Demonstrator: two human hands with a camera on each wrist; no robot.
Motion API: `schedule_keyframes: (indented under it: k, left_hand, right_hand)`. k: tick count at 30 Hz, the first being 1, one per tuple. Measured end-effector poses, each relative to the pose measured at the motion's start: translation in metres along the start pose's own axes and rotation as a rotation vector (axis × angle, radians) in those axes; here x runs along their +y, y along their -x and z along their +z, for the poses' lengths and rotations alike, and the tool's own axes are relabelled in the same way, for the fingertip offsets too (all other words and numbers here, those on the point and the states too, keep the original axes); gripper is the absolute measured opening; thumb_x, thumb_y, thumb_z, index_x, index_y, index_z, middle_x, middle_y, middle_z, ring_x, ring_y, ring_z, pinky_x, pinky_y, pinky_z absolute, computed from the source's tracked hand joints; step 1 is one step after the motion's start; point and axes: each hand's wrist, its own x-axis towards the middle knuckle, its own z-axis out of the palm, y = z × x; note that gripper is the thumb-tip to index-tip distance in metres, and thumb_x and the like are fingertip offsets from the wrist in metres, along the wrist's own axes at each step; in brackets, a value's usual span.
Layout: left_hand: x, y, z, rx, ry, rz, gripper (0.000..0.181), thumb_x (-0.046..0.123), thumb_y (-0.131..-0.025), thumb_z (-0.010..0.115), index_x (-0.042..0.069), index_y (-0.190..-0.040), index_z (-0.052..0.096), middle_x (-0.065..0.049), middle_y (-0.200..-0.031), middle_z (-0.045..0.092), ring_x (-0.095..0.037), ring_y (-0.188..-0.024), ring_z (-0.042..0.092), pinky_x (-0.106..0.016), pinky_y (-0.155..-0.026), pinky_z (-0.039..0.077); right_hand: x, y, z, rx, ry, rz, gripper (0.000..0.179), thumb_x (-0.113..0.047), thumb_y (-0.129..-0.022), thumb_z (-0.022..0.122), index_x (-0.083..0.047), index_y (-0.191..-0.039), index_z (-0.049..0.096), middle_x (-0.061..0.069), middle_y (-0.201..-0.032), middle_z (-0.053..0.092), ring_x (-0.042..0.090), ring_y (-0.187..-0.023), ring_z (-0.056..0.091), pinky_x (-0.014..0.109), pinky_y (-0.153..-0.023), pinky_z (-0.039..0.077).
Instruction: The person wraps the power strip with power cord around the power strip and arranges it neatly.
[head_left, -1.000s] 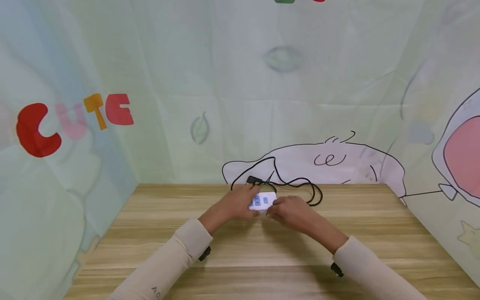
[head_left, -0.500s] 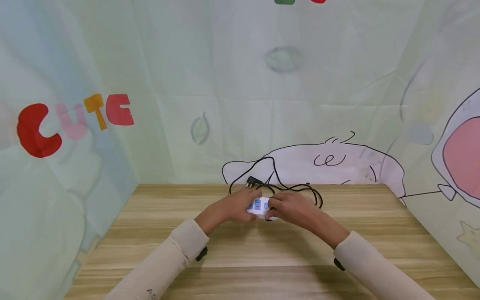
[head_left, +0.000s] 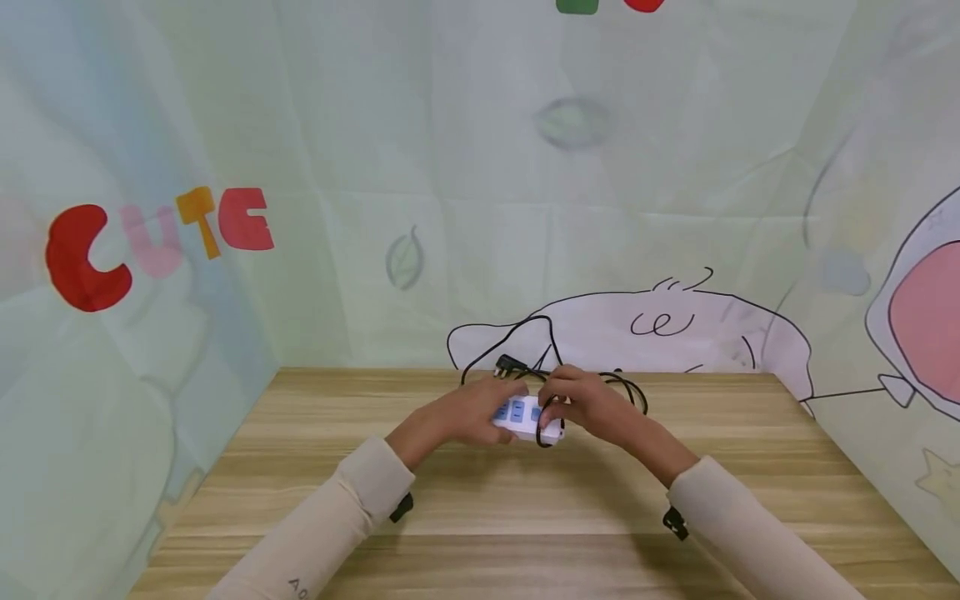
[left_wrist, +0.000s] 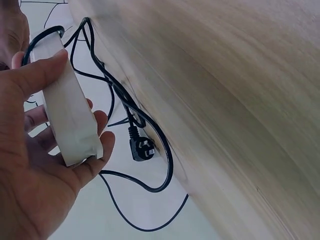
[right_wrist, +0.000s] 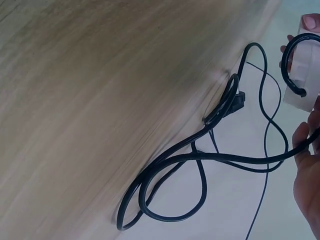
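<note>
A white power strip (head_left: 528,427) with blue sockets is held by my left hand (head_left: 467,412) at its left end, a little above the table. The left wrist view shows the strip's plain side (left_wrist: 72,110), thumb on one edge and fingers behind. My right hand (head_left: 588,403), at the strip's right end, pinches the black cord (head_left: 538,432). In the right wrist view the cord (right_wrist: 285,65) leaves the strip's end, bends back in a loop and passes by the right fingers. The black plug (head_left: 512,363) lies behind the strip, its prongs showing in the left wrist view.
Loose loops of cord (right_wrist: 200,185) lie at the back of the wooden table (head_left: 480,517), by the printed wall cloth (head_left: 375,167). One loop rises in front of the cloth. Cloth also stands along the left and right sides.
The strip has come slightly nearer and tilted. My right hand has gone from the strip's right end to the cord, which now loops over that end. My left hand keeps its hold.
</note>
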Motion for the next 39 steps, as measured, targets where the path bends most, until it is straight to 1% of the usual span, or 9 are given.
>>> schedule_keyframes:
  k: [3, 7, 10, 13, 18, 24, 28, 33, 39]
  left_hand:
    - [0.002, 0.000, 0.000, 0.005, -0.006, 0.010, 0.055, 0.026, -0.092, 0.086, 0.015, -0.142, 0.064, -0.007, -0.120, 0.075, -0.018, -0.098, 0.061, -0.034, -0.084, 0.051]
    - [0.007, -0.001, 0.000, 0.002, -0.008, 0.027, 0.058, 0.027, -0.093, 0.086, 0.017, -0.145, 0.063, -0.006, -0.121, 0.075, -0.017, -0.099, 0.062, -0.033, -0.085, 0.051]
    - [0.009, -0.001, 0.001, 0.002, 0.006, 0.027, 0.060, 0.027, -0.093, 0.086, 0.018, -0.147, 0.062, -0.007, -0.124, 0.075, -0.018, -0.101, 0.063, -0.033, -0.086, 0.052]
    - [0.010, 0.000, 0.001, 0.007, 0.024, 0.022, 0.063, 0.028, -0.092, 0.087, 0.019, -0.149, 0.062, -0.007, -0.128, 0.075, -0.018, -0.103, 0.063, -0.034, -0.088, 0.052]
    - [0.011, -0.002, 0.003, 0.024, 0.042, 0.029, 0.066, 0.030, -0.093, 0.085, 0.020, -0.153, 0.059, -0.008, -0.135, 0.074, -0.019, -0.106, 0.064, -0.035, -0.090, 0.051]
    - [0.010, -0.001, 0.004, 0.035, 0.045, 0.004, 0.067, 0.031, -0.095, 0.084, 0.018, -0.155, 0.058, -0.008, -0.137, 0.074, -0.019, -0.107, 0.065, -0.036, -0.090, 0.053]
    - [0.008, 0.000, 0.005, 0.067, 0.039, -0.010, 0.069, 0.034, -0.097, 0.082, 0.016, -0.158, 0.057, -0.007, -0.137, 0.075, -0.018, -0.103, 0.065, -0.037, -0.091, 0.052]
    - [0.009, -0.001, 0.004, 0.107, 0.060, -0.017, 0.065, 0.035, -0.099, 0.082, 0.015, -0.156, 0.058, -0.007, -0.127, 0.075, -0.017, -0.098, 0.065, -0.036, -0.085, 0.053]
    - [0.008, -0.004, 0.003, 0.145, 0.066, -0.046, 0.061, 0.037, -0.100, 0.081, 0.016, -0.152, 0.057, -0.005, -0.122, 0.074, -0.017, -0.096, 0.064, -0.037, -0.083, 0.053]
  right_hand:
    - [0.002, 0.001, -0.004, 0.015, -0.049, -0.004, 0.015, -0.004, -0.093, 0.086, -0.012, -0.105, 0.081, 0.004, -0.108, 0.074, 0.016, -0.099, 0.067, 0.029, -0.083, 0.061]
    - [0.007, 0.004, -0.008, 0.023, -0.157, 0.029, 0.017, 0.003, -0.097, 0.080, -0.010, -0.107, 0.085, 0.008, -0.109, 0.077, 0.016, -0.100, 0.069, 0.028, -0.085, 0.062]
    - [0.012, 0.006, -0.009, 0.022, -0.269, 0.083, 0.019, 0.005, -0.099, 0.077, -0.006, -0.111, 0.086, 0.012, -0.108, 0.080, 0.012, -0.100, 0.070, 0.027, -0.085, 0.061]
    - [0.016, 0.007, -0.009, 0.030, -0.335, 0.158, 0.018, 0.005, -0.101, 0.075, -0.003, -0.114, 0.086, 0.016, -0.110, 0.081, 0.006, -0.101, 0.070, 0.025, -0.087, 0.061]
    - [0.023, 0.013, -0.006, 0.064, -0.364, 0.297, 0.017, 0.002, -0.105, 0.071, -0.001, -0.116, 0.084, 0.018, -0.112, 0.081, 0.001, -0.101, 0.070, 0.024, -0.089, 0.060]
    - [0.025, 0.015, 0.006, 0.105, -0.386, 0.341, 0.018, 0.000, -0.111, 0.064, 0.001, -0.119, 0.080, 0.021, -0.117, 0.081, 0.002, -0.107, 0.070, 0.024, -0.096, 0.058]
    - [0.022, 0.012, 0.014, 0.111, -0.387, 0.429, 0.024, -0.007, -0.116, 0.058, -0.002, -0.125, 0.079, 0.018, -0.125, 0.081, 0.010, -0.115, 0.070, 0.028, -0.100, 0.056]
    - [0.024, 0.011, 0.016, 0.105, -0.397, 0.509, 0.030, -0.014, -0.120, 0.051, -0.004, -0.132, 0.076, 0.019, -0.135, 0.078, 0.020, -0.121, 0.069, 0.029, -0.100, 0.054]
    - [0.028, 0.011, 0.020, 0.114, -0.479, 0.545, 0.034, -0.007, -0.120, 0.047, -0.001, -0.145, 0.070, 0.025, -0.148, 0.071, 0.025, -0.127, 0.067, 0.030, -0.099, 0.055]
